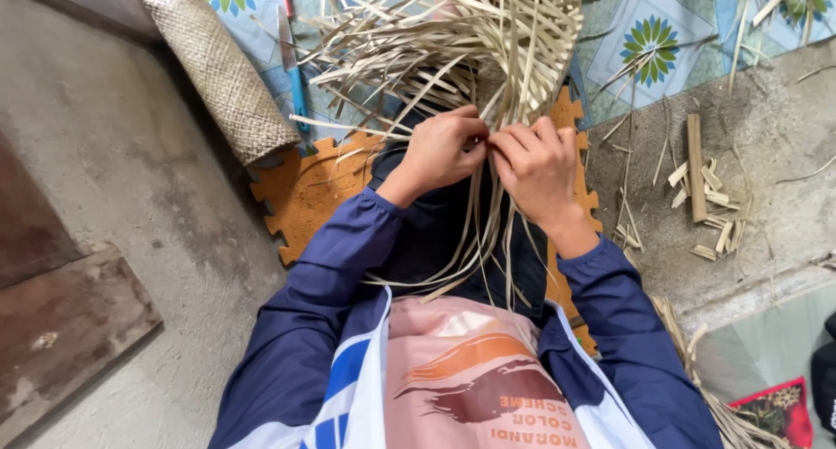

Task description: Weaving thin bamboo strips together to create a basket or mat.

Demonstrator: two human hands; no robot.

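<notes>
A half-woven piece of pale bamboo strips lies in front of me, its loose ends fanning out in all directions. My left hand and my right hand meet at its near edge, both pinching thin strips there. Long loose strips hang down from my fingers over my dark lap. I sit on an orange foam puzzle mat. My blue sleeves and a pink apron fill the bottom of the view.
A rolled woven mat lies at the upper left beside a blue-handled knife. Short bamboo offcuts are scattered on the concrete floor at the right. A patterned floor cloth lies beyond. Wooden boards sit at the left.
</notes>
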